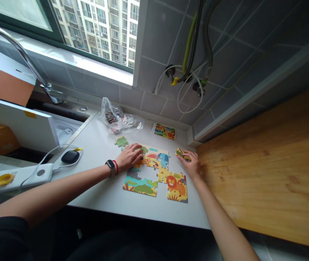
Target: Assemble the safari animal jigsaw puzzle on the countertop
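Note:
A partly joined animal puzzle lies on the white counter, with a gap in its middle and another along its near edge. My left hand rests on its upper left part, fingers spread over the pieces. Right of the puzzle, my right hand pinches a yellow and green puzzle piece between thumb and fingers. A loose green piece sits beyond my left hand. The picture card lies behind the puzzle.
A clear plastic bag stands near the wall. To the left are a sink with a faucet, a power strip and a black charger case. A wooden panel borders the counter's right side.

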The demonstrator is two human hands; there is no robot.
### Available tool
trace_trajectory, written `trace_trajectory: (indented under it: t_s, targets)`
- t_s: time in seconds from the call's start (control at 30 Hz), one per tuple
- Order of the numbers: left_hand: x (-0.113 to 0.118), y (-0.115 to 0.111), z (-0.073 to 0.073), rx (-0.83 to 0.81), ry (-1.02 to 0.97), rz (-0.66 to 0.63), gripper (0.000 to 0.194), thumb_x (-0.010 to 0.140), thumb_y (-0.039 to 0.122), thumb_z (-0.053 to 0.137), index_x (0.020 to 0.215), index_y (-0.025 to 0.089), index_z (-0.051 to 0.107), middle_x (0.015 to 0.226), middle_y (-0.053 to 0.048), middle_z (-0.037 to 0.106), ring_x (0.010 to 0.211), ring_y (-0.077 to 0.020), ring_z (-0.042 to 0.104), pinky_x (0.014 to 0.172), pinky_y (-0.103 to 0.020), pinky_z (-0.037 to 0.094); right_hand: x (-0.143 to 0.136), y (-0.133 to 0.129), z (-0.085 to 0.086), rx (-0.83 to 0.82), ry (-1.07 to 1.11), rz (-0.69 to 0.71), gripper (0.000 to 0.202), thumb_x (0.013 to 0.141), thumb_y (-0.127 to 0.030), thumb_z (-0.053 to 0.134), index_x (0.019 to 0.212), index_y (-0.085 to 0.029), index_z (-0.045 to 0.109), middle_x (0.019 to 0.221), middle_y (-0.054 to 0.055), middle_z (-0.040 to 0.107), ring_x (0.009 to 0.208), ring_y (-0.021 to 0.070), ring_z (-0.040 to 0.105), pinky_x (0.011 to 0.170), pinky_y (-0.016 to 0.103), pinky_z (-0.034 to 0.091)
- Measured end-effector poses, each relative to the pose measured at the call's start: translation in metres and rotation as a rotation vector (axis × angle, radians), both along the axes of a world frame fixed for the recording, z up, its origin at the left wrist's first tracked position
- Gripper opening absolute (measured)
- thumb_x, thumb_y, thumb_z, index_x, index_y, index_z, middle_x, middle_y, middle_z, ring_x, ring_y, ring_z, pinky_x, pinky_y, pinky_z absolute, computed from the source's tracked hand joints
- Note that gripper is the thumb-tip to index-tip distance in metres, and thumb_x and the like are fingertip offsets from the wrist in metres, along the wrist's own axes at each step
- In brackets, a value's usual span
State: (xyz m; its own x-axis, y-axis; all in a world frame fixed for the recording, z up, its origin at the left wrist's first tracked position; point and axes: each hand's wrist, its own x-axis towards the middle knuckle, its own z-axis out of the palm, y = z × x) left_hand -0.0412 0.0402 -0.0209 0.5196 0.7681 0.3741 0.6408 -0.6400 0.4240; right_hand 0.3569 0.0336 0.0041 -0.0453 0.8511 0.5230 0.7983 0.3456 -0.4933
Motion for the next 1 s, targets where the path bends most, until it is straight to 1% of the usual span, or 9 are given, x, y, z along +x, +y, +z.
trace_trajectory:
  t_s: [0.13, 0.23, 0.33, 0.4, 0.5, 0.63, 0.77, 0.87, 1.0]
  targets:
    - [0.0, 0.001, -0.004, -0.009, -0.016, -0.004, 0.037, 0.112, 0.041, 0.036, 0.114, 0.022, 0.068, 0.133, -0.013, 0.064, 0.126, -0.0309, 0.058, 0.107, -0.051, 0.051, 0.021, -0.013, 0.021, -0.107, -0.052, 0.067, 0.035, 0.087, -0.061, 0.079, 0.086, -0.027, 0.078, 0.108, 0.012, 0.081, 0.107, 0.0331, 0.071, 0.096, 0.053, 0.056]
    - [0.0, 0.001, -0.005, -0.019, -0.027, -0.006, 0.037, 0.112, 0.042, 0.036, 0.113, 0.021, 0.068, 0.132, -0.014, 0.064, 0.126, -0.0315, 0.058, 0.106, -0.051, 0.051, 0.031, -0.025, 0.027, -0.203, -0.076, 0.101, 0.032, 0.085, -0.06, 0.081, 0.086, -0.028, 0.079, 0.11, 0.01, 0.082, 0.105, 0.0321, 0.073, 0.096, 0.052, 0.058]
    - [0.0, 0.001, -0.006, -0.029, -0.035, -0.008, 0.038, 0.112, 0.043, 0.037, 0.115, 0.021, 0.068, 0.134, -0.015, 0.063, 0.128, -0.0325, 0.057, 0.107, -0.052, 0.05, 0.035, -0.036, 0.022, -0.286, -0.074, 0.111, 0.03, 0.085, -0.057, 0.082, 0.089, -0.027, 0.08, 0.113, 0.01, 0.081, 0.105, 0.0313, 0.075, 0.097, 0.051, 0.06]
    - [-0.001, 0.001, -0.006, -0.034, -0.039, -0.008, 0.039, 0.112, 0.044, 0.037, 0.115, 0.021, 0.068, 0.134, -0.015, 0.063, 0.128, -0.0329, 0.057, 0.107, -0.053, 0.05, 0.035, -0.042, 0.015, -0.327, -0.059, 0.111, 0.029, 0.086, -0.055, 0.082, 0.096, -0.027, 0.082, 0.12, 0.011, 0.08, 0.111, 0.0311, 0.075, 0.1, 0.051, 0.06]
    - [0.0, 0.001, -0.005, -0.037, -0.043, -0.007, 0.039, 0.112, 0.044, 0.038, 0.114, 0.02, 0.068, 0.134, -0.016, 0.063, 0.128, -0.0331, 0.057, 0.108, -0.053, 0.05, 0.033, -0.051, 0.004, -0.342, -0.018, 0.076, 0.031, 0.094, -0.05, 0.074, 0.113, -0.026, 0.081, 0.132, 0.012, 0.076, 0.122, 0.0308, 0.073, 0.109, 0.052, 0.057]
    - [0.0, 0.001, -0.004, -0.023, -0.039, -0.001, 0.038, 0.111, 0.044, 0.038, 0.114, 0.021, 0.068, 0.133, -0.016, 0.064, 0.13, -0.0332, 0.057, 0.108, -0.053, 0.051, 0.031, -0.062, -0.009, -0.334, 0.054, 0.007, 0.035, 0.101, -0.044, 0.063, 0.126, -0.024, 0.077, 0.134, 0.015, 0.075, 0.127, 0.03, 0.07, 0.114, 0.054, 0.054]
    - [0.0, 0.001, -0.004, -0.026, -0.038, 0.021, 0.038, 0.111, 0.044, 0.04, 0.116, 0.021, 0.069, 0.133, -0.015, 0.064, 0.133, -0.0341, 0.055, 0.111, -0.055, 0.05, 0.036, -0.061, -0.013, -0.389, 0.101, 0.019, 0.042, 0.095, -0.043, 0.073, 0.132, -0.024, 0.075, 0.144, 0.015, 0.071, 0.135, 0.0305, 0.066, 0.119, 0.054, 0.05]
    - [0.0, 0.001, -0.006, -0.031, -0.055, 0.031, 0.037, 0.11, 0.044, 0.041, 0.117, 0.021, 0.069, 0.134, -0.015, 0.064, 0.135, -0.0347, 0.054, 0.112, -0.056, 0.049, 0.041, -0.055, -0.014, -0.444, 0.119, 0.04, 0.042, 0.091, -0.044, 0.078, 0.129, -0.026, 0.078, 0.142, 0.013, 0.072, 0.135, 0.0307, 0.066, 0.12, 0.055, 0.049]
    - [0.001, 0.001, -0.007, -0.013, -0.028, 0.03, 0.039, 0.111, 0.044, 0.039, 0.118, 0.019, 0.068, 0.134, -0.017, 0.063, 0.135, -0.0355, 0.053, 0.111, -0.055, 0.049, 0.043, -0.054, -0.012, -0.485, 0.135, 0.057, 0.041, 0.091, -0.043, 0.078, 0.13, -0.027, 0.078, 0.144, 0.012, 0.071, 0.139, 0.03, 0.063, 0.123, 0.056, 0.046]
